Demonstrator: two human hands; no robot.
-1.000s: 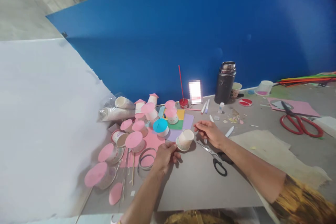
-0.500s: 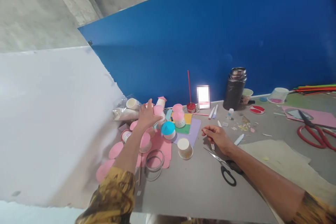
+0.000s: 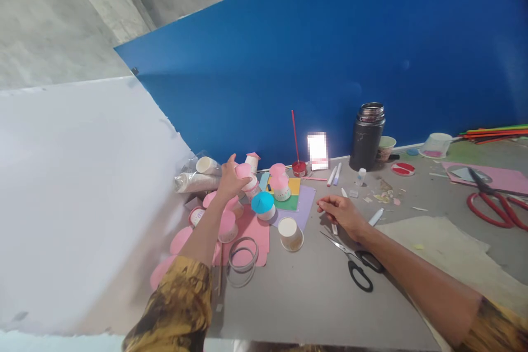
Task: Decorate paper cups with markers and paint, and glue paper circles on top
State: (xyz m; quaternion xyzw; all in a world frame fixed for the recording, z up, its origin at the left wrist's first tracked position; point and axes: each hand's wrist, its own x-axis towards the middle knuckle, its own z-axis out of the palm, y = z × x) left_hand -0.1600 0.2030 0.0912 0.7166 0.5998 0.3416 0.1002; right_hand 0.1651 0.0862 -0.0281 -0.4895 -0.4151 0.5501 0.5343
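Pink-topped cup (image 3: 243, 168), at the far left of the counter (image 3: 305, 308). The left hand (image 3: 230, 181) reaches to it, thumb and fingers spread around its near and left sides; whether they grip it cannot be told. Clock directions, as seen in the view, are taken from this cup. At one o'clock, just beside it, is a cup with a pointed pink top (image 3: 252, 161); at five, near, is a cup with a blue conical top (image 3: 263, 204). At nine lie nested white cups in clear wrap (image 3: 198, 182). Farther out, between four and five, an upturned plain cup (image 3: 290, 235) rests on the counter. At six lie grey rings (image 3: 241, 262). Well apart, between three and four, is the right hand (image 3: 339, 213), loosely curled, fingertips close together; whether they pinch anything cannot be told. Just beyond it, at four, lie black-handled scissors (image 3: 350, 260), blades apart. Toward three, a dark open flask (image 3: 367, 140) stands upright before the blue panel (image 3: 264, 82).
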